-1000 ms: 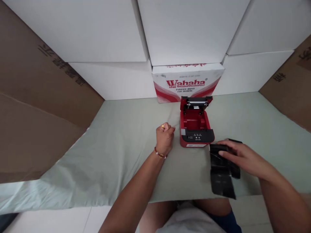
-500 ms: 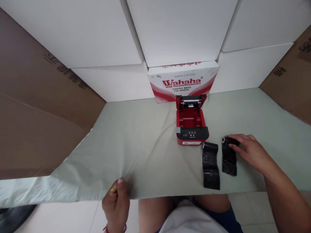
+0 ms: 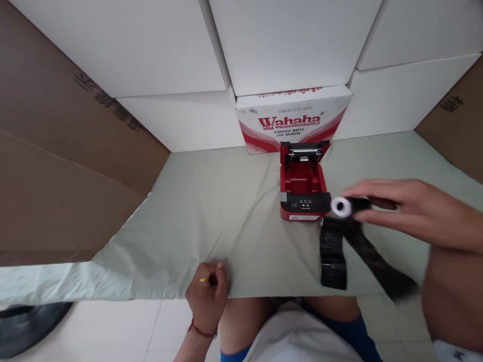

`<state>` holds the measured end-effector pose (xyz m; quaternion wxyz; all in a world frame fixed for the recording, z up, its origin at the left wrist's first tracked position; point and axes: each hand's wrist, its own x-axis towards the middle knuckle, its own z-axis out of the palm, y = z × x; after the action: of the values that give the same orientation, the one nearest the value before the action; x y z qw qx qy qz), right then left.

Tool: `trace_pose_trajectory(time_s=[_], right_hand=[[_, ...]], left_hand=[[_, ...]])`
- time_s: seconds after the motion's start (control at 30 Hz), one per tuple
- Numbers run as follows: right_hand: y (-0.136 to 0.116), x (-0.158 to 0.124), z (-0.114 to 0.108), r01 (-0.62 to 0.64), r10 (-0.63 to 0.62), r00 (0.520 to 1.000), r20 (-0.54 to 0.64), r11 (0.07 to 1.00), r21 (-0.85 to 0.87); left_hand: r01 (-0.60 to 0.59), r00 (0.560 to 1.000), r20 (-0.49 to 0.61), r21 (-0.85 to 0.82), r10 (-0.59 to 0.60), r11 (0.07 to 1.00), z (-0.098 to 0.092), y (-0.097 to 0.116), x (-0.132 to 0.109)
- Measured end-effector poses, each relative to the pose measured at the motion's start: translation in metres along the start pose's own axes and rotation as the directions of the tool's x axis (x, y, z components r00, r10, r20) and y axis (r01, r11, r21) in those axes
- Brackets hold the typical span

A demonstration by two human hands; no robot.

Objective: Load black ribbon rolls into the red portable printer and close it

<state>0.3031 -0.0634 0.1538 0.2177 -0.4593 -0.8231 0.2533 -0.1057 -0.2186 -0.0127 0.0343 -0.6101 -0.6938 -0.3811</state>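
Two bare hands in view, two black rolls, one red device. Right hand [image 3: 407, 206] pinches the held black roll [image 3: 362, 204] between thumb and fingers, grip narrow. Roll's white hollow core faces left; a blurred black strip trails from it down and right toward the near table edge. The roll appears beside the device's front-right corner; cannot tell if they touch.

Second black roll [image 3: 332, 251] lies on the green cloth [image 3: 234, 221], near the device's front-right corner, its strip unrolled toward the person. Red device [image 3: 304, 181] sits upright on the cloth, lid raised at the back, red bay exposed, black front panel with small buttons, white label below.

Left hand [image 3: 207, 294] is at the near cloth edge, fingers curled into a loose fist, thumb up top; cannot tell if anything is inside. Gold ring [image 3: 204, 280] on a finger, red bracelet [image 3: 202, 331] at the wrist. Wahaha box [image 3: 292, 123] stands behind the device, white boxes [image 3: 294, 45] behind that, brown cardboard [image 3: 75, 166] at left.
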Motion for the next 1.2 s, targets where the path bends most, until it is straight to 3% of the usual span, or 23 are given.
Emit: trace_pose_trajectory(time_s=[0.03,0.07,0.2,0.33,0.43,0.57,0.67,0.73,0.8,0.87,0.93,0.97,1.0,1.13,1.2], right_hand=[[-0.001,0.022,0.009,0.007,-0.008,0.999,0.041,1.0,0.02],[-0.001,0.042,0.019,-0.008,0.008,1.0,-0.002,1.0,-0.009],[-0.003,0.092,0.061,-0.153,0.145,0.988,-0.05,0.931,-0.332],[-0.007,0.106,0.081,-0.208,0.242,0.97,-0.001,0.831,-0.516],[-0.005,0.114,0.085,-0.195,0.233,0.972,0.007,0.83,-0.523],[0.003,0.125,0.087,-0.216,0.243,0.97,-0.014,0.832,-0.512],[0.007,0.124,0.083,-0.178,0.191,0.982,-0.012,0.89,-0.42],[0.009,0.115,0.076,-0.113,0.113,0.993,-0.015,0.969,-0.221],[0.012,0.104,0.066,-0.067,0.073,0.988,-0.137,0.997,0.042],[0.018,0.097,0.057,-0.036,0.117,0.905,-0.409,0.979,0.201],[0.027,0.097,0.053,-0.007,0.14,0.748,-0.649,0.979,0.203],[0.032,0.099,0.053,0.0,0.125,0.695,-0.708,0.985,0.174],[0.038,0.103,0.054,0.002,0.108,0.683,-0.722,0.989,0.149],[0.054,0.116,0.067,0.022,0.095,0.815,-0.571,0.981,0.195],[0.053,0.114,0.071,0.044,0.102,0.828,-0.552,0.968,0.246]], left_hand=[[-0.003,1.0,0.003,-0.023,0.003,1.0,-0.002,0.003,0.001],[-0.02,1.0,0.006,-0.042,0.02,0.999,-0.003,0.007,0.002],[-0.135,0.991,-0.003,-0.069,0.135,0.988,-0.002,0.031,0.008],[-0.243,0.97,-0.007,-0.132,0.244,0.961,0.007,0.062,0.022],[-0.376,0.923,0.005,-0.202,0.385,0.904,0.022,0.087,0.045],[-0.444,0.886,0.033,-0.224,0.462,0.867,0.051,0.122,0.08],[-0.447,0.862,0.158,-0.213,0.482,0.869,0.07,0.143,0.093],[-0.461,0.836,0.225,-0.206,0.501,0.863,0.078,0.15,0.094],[-0.479,0.82,0.243,-0.203,0.518,0.854,0.08,0.153,0.091],[-0.493,0.816,0.227,-0.208,0.532,0.845,0.08,0.153,0.089],[-0.498,0.817,0.211,-0.213,0.537,0.841,0.078,0.155,0.087],[-0.496,0.82,0.206,-0.212,0.535,0.842,0.077,0.156,0.087],[-0.493,0.823,0.202,-0.212,0.531,0.844,0.077,0.158,0.087],[-0.468,0.835,0.211,-0.214,0.508,0.857,0.076,0.166,0.084],[-0.457,0.841,0.211,-0.215,0.498,0.863,0.076,0.169,0.081]])
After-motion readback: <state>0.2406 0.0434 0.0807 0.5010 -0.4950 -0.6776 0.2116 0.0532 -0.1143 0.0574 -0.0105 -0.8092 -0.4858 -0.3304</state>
